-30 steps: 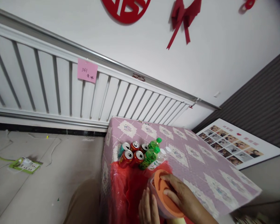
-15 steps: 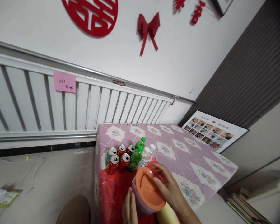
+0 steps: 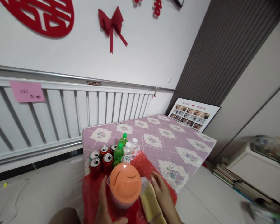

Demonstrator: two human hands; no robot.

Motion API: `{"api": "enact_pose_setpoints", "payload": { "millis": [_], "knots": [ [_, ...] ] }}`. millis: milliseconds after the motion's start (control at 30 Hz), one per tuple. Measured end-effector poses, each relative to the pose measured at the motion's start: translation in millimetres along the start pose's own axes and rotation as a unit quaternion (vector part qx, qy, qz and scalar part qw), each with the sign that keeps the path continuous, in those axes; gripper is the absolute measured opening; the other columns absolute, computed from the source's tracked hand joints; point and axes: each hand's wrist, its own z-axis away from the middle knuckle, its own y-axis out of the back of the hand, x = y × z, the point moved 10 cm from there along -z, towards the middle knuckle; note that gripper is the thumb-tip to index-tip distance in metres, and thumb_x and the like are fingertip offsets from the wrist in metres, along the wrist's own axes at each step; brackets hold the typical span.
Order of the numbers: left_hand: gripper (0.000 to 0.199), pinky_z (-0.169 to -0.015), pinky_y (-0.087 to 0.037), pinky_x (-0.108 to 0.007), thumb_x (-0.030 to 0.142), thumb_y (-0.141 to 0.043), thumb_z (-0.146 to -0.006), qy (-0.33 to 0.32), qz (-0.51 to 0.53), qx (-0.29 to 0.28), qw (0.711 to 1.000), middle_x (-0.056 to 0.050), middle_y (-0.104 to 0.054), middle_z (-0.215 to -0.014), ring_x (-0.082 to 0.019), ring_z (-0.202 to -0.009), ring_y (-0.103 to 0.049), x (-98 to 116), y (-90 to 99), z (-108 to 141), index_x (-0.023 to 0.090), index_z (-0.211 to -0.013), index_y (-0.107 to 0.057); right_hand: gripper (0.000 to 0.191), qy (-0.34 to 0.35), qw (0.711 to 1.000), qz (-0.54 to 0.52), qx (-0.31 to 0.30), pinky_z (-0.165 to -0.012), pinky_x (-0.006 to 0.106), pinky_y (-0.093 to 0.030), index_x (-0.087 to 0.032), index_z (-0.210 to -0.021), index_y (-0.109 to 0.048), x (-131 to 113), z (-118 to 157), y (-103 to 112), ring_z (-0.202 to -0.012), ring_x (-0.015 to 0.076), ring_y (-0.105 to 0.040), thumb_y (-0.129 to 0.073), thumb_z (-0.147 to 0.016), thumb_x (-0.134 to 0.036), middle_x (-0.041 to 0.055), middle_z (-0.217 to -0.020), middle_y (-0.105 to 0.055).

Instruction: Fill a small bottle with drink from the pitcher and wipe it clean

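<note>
A round container with an orange lid [image 3: 126, 183] and a pale translucent body stands over the red plastic sheet [image 3: 144, 161]. My left hand [image 3: 104, 202] curves around its left side, fingers against the wall and thumb low at the front. To the right, my right hand [image 3: 162, 193] is off the lid, its fingers apart and slightly bent. It is beside a long yellow object [image 3: 151, 202] with a pale end, whose kind I cannot make out; whether the hand touches it is unclear. Behind the container are a green-capped bottle [image 3: 118, 155] and a white-capped bottle [image 3: 128, 152].
Several opened drink cans [image 3: 107, 160] stand left of the bottles on the bed-like surface with a purple patterned cover [image 3: 151, 140]. A white radiator [image 3: 72, 109] lines the wall. A framed photo board [image 3: 193, 113] leans at the far right; stacked books [image 3: 226, 177] lie lower right.
My right hand has left the orange lid and moved right, beside the yellow object. The lid now appears more level. The camera view has turned to the right.
</note>
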Motion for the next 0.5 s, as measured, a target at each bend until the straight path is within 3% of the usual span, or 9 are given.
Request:
{"api": "enact_pose_setpoints", "payload": {
  "millis": [67,167,300,400,500],
  "knots": [
    [0.125,-0.121,-0.026,-0.054,0.0,-0.067,-0.056,-0.025,0.02,0.002,0.999,-0.015,-0.018,-0.164,-0.034,-0.15,-0.021,10.8,2.9,-3.8,0.026,-0.155,0.004,0.053,0.011,0.996,0.091,-0.003,-0.106,0.044,-0.045,-0.012,-0.132,-0.054,18.0,4.3,-3.8,-0.126,0.0295,-0.058,-0.048,-0.09,-0.044,0.0178,-0.136,-0.061],
    [0.119,-0.12,-0.028,-0.054,0.011,-0.074,-0.061,-0.033,0.024,0.03,0.999,-0.017,-0.028,-0.16,-0.036,-0.148,-0.027,16.1,7.1,-5.9,0.021,-0.156,-0.003,0.067,0.012,0.975,0.216,-0.06,-0.109,0.046,-0.041,-0.012,-0.14,-0.05,46.1,17.5,-27.7,-0.13,0.0342,-0.052,-0.061,-0.079,-0.035,0.0182,-0.141,-0.057],
    [0.111,-0.118,-0.034,-0.052,0.031,-0.076,-0.067,-0.008,-0.001,0.055,0.998,-0.016,-0.034,-0.156,-0.037,-0.148,-0.026,14.9,9.9,-6.7,0.019,-0.156,-0.01,0.07,0.015,0.963,0.251,-0.098,-0.109,0.035,-0.04,-0.009,-0.146,-0.045,63.2,32.9,-45.7,-0.131,0.0293,-0.052,-0.054,-0.077,-0.017,0.0184,-0.143,-0.053],
    [0.106,-0.116,-0.037,-0.051,0.042,-0.071,-0.071,-0.01,-0.02,0.06,0.998,-0.015,-0.027,-0.16,-0.036,-0.15,-0.019,19.0,11.2,-7.7,0.017,-0.156,-0.011,0.064,0.035,0.969,0.23,-0.082,-0.104,0.03,-0.044,-0.008,-0.145,-0.044,61.0,30.6,-31.3,-0.122,0.0245,-0.059,-0.045,-0.081,-0.013,0.0174,-0.132,-0.06],
    [0.101,-0.114,-0.04,-0.05,0.047,-0.065,-0.076,-0.008,-0.032,0.068,0.997,-0.015,-0.016,-0.163,-0.037,-0.152,-0.013,21.6,12.5,-8.2,0.017,-0.155,-0.011,0.062,0.03,0.971,0.234,-0.048,-0.1,0.033,-0.047,-0.006,-0.146,-0.042,66.5,19.2,-3.1,-0.114,0.026,-0.062,-0.042,-0.085,-0.016,0.0182,-0.126,-0.061]
  ]
}}
